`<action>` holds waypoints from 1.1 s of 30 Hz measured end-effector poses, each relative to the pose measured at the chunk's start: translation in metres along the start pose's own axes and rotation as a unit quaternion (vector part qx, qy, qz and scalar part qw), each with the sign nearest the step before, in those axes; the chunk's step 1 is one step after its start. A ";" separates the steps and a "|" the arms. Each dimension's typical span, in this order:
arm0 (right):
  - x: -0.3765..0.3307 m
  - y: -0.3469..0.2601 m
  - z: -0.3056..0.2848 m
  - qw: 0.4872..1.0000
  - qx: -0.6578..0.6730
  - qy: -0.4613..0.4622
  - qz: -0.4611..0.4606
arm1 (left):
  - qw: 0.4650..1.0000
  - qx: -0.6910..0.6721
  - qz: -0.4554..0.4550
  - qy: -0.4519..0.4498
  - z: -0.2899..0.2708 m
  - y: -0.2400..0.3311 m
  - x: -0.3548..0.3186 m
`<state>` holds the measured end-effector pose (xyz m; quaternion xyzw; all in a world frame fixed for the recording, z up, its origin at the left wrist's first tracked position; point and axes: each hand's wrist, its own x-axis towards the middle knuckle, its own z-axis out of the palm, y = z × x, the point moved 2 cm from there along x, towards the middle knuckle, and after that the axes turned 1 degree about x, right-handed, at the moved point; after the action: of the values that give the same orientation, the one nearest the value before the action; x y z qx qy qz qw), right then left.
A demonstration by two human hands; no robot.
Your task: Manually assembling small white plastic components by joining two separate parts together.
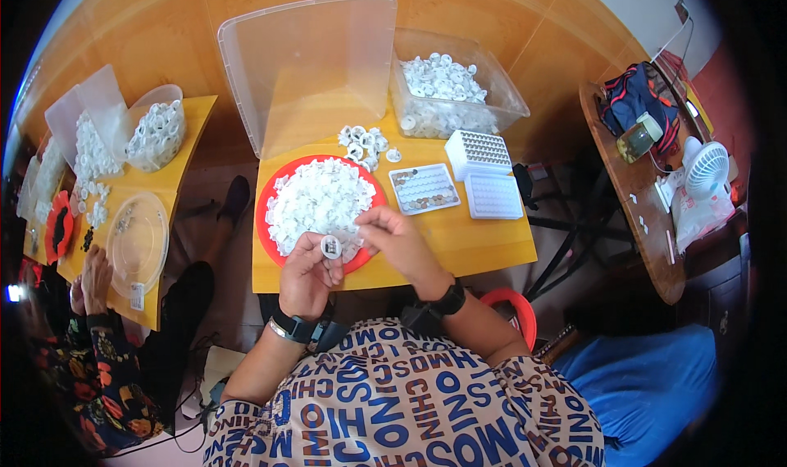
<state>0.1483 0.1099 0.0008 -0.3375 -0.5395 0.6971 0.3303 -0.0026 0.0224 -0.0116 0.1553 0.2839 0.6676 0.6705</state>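
My left hand (306, 274) is closed on a small round white plastic piece (330, 247) with a dark patterned middle, held between thumb and fingers at the near edge of the red tray (264, 229). Close by, my right hand (392, 239) hovers over the tray's right side with thumb and forefinger pinched together. Whatever is in that pinch, if anything, is too small to make out. A heap of small white plastic pieces (316, 198) fills the tray. Just behind it lies a loose cluster of white ring-shaped parts (363, 145).
Right of the tray are a compartment tray with small coin-like discs (424, 190), a white tray (494, 198) and a stack of trays (479, 153). Behind stand a clear bin (512, 98) of white parts and a translucent lid (307, 65). A co-worker's hands (94, 278) work at the left table.
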 end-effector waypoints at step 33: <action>0.069 -0.012 -0.024 0.734 -0.641 0.111 -0.196 | 0.990 -0.125 0.036 -0.062 -0.015 0.007 0.009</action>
<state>0.1309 0.1821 0.0005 -0.4308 -0.8722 0.0639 0.2226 -0.0175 0.0286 -0.0215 0.1214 0.1502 0.7103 0.6769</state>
